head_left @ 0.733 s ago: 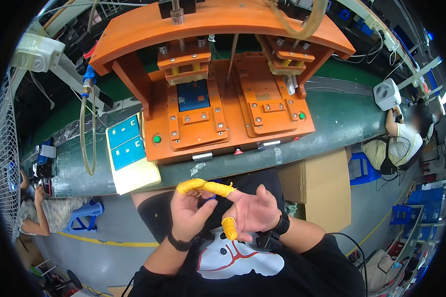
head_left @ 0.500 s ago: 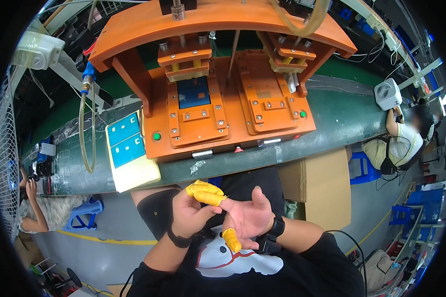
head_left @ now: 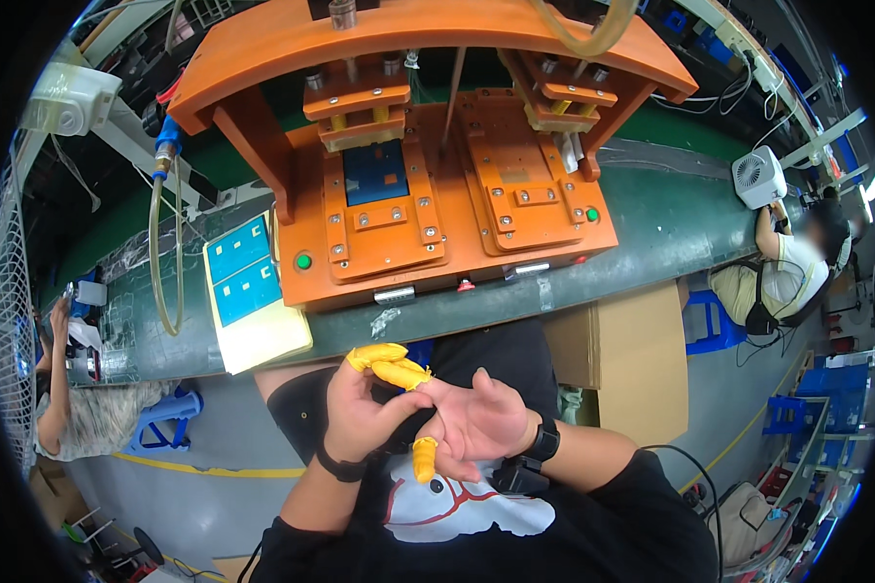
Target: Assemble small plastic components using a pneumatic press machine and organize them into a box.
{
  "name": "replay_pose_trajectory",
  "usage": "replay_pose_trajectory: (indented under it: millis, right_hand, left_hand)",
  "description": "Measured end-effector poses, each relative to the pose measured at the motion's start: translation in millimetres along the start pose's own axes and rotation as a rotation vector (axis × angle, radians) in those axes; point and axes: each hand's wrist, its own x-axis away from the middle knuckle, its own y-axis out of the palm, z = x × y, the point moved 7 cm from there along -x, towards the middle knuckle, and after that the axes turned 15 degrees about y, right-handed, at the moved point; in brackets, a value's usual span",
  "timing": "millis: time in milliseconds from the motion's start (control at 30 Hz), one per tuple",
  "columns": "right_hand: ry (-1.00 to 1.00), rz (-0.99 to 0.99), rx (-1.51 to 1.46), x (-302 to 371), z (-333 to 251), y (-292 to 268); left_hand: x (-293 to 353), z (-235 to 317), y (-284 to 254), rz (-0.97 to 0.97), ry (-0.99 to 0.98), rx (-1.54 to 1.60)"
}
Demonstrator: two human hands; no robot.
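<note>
Above my lap, my left hand [head_left: 358, 413] pinches a yellow finger cot [head_left: 399, 374] on a finger of my right hand [head_left: 476, 420]. Yellow also covers the left hand's fingertips, close against that finger cot, so the border between them is hard to make out. Palm up, the right hand has its thumb and other fingers spread. A second yellow finger cot [head_left: 425, 459] covers another of its fingers, which points down. Beyond both hands, an orange two-station press [head_left: 437, 267] stands on the green bench, with a dark blue sheet [head_left: 376, 173] in its left station.
Left of the press, blue sheets [head_left: 248, 291] lie on pale yellow paper [head_left: 272, 340]. A clear hose [head_left: 156, 262] hangs nearby. An opened cardboard box [head_left: 642, 360] stands under the bench edge. People sit at far left and right; a small white fan [head_left: 758, 178] is near the right one.
Both my hands have shifted slightly up and left, still joined at the finger cot. The right hand's thumb leans further left. At far left, the other person's hands have risen.
</note>
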Motion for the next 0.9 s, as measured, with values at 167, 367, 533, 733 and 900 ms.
replay_pose_trajectory:
  millis: [167,367,533,733,900]
  right_hand:
    - [0.042,0.126,0.078,-1,0,1]
    - [0.03,0.157,0.071,-1,1,-7]
    - [0.052,0.144,0.048,0,4,-12]
    - [0.046,0.15,0.06,-1,0,-12]
    - [0.034,0.168,0.064,-1,-3,-15]
  left_hand:
    - [8,-16,-9,-0.023,-0.139,0.147]
    - [13,-21,-15,0.015,-0.187,0.133]
    - [11,-16,-9,-0.044,-0.135,0.093]
    - [15,-23,-14,-0.019,-0.183,0.091]
    - [18,-30,-15,-0.008,-0.19,0.003]
